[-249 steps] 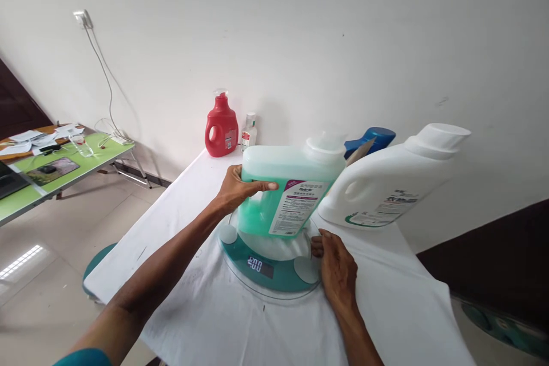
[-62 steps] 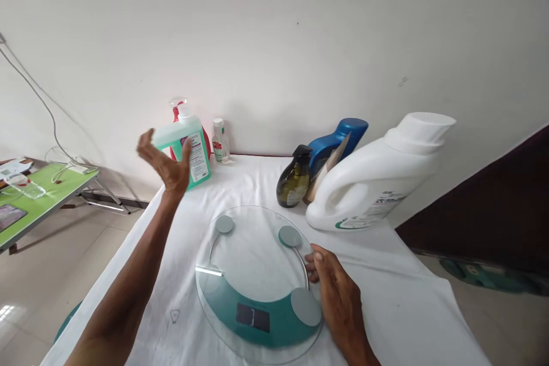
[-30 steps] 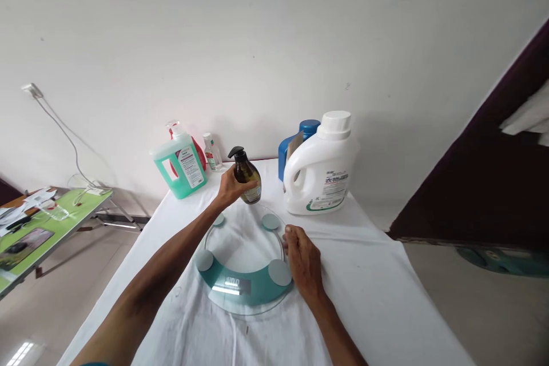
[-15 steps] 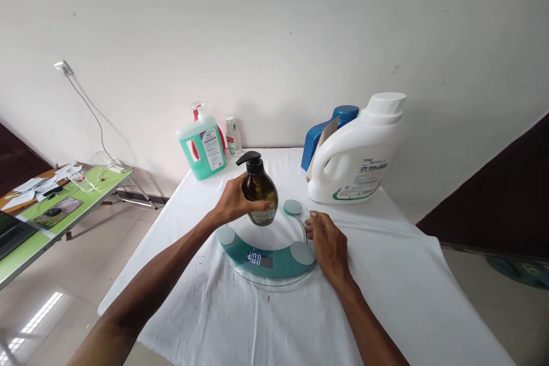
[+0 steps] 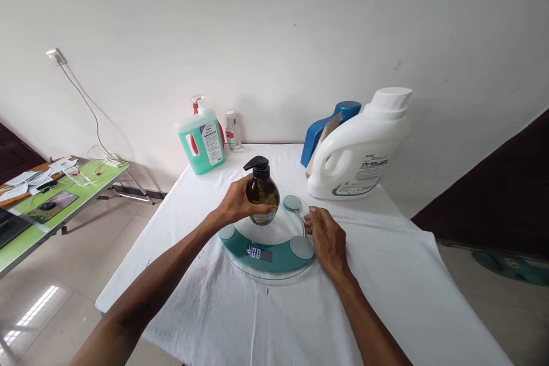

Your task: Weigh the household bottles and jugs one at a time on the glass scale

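Note:
My left hand (image 5: 240, 201) is wrapped round a dark brown pump bottle (image 5: 261, 187) with a black pump head. The bottle stands upright over the middle of a round glass scale (image 5: 274, 260); whether its base touches the glass, I cannot tell. The lit display (image 5: 258, 253) seems to show zeros. At the scale's right edge rests my right hand (image 5: 328, 239), its fingers curled closed beside the rim. No object shows in that hand, and its palm side is partly hidden.
Behind stand a green liquid jug (image 5: 201, 146), a small clear bottle (image 5: 233, 131), a blue bottle (image 5: 315, 137) and a big white detergent jug (image 5: 360, 154). A white cloth (image 5: 386, 280) covers the table. To the left is a green table (image 5: 92, 180) with papers.
The pump bottle has shifted slightly right and lower over the scale in my left hand. My right hand stays by the scale's edge. The view has tilted a little.

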Demonstrator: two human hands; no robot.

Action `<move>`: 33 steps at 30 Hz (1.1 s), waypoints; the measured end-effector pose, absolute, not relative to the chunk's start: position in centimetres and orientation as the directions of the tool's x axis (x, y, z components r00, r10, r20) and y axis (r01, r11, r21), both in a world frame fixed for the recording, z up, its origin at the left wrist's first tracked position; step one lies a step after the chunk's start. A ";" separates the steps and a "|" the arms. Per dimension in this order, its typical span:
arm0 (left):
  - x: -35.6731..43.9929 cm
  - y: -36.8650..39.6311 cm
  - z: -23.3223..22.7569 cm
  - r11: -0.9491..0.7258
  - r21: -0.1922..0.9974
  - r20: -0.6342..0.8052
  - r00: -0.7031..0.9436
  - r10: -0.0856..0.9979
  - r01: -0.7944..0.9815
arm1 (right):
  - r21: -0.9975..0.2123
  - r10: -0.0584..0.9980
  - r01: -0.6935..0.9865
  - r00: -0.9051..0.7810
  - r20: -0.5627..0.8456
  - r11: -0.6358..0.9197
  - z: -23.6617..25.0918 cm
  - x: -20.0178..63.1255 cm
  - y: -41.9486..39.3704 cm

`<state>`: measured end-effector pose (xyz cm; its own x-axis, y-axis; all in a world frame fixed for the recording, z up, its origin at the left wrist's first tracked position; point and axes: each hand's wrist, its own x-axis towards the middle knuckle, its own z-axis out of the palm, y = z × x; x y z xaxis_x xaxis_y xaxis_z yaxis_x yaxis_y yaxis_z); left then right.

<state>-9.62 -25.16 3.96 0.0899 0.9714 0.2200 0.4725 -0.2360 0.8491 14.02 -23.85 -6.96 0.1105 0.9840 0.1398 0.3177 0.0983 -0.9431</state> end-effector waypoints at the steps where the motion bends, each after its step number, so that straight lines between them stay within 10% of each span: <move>1: -9.7 -25.2 4.0 -0.245 0.841 0.230 0.092 0.969 0.481 | -0.943 0.985 0.320 0.111 0.135 0.093 -6.9 14.0 -23.9; 7: -12.3 -24.9 3.2 -0.345 0.872 0.330 0.102 0.938 0.349 | -0.956 0.984 0.283 0.132 0.120 0.079 -7.2 14.0 -23.7; 15: -17.2 -23.4 -3.2 -0.183 0.933 0.306 -0.417 0.856 0.309 | -0.951 0.982 0.305 0.159 0.106 0.053 -7.2 13.8 -23.5; 33: -17.9 -23.1 -6.1 -0.103 0.933 0.228 -0.344 0.911 0.344 | -0.935 0.983 0.350 0.148 0.110 0.052 -6.7 13.7 -23.6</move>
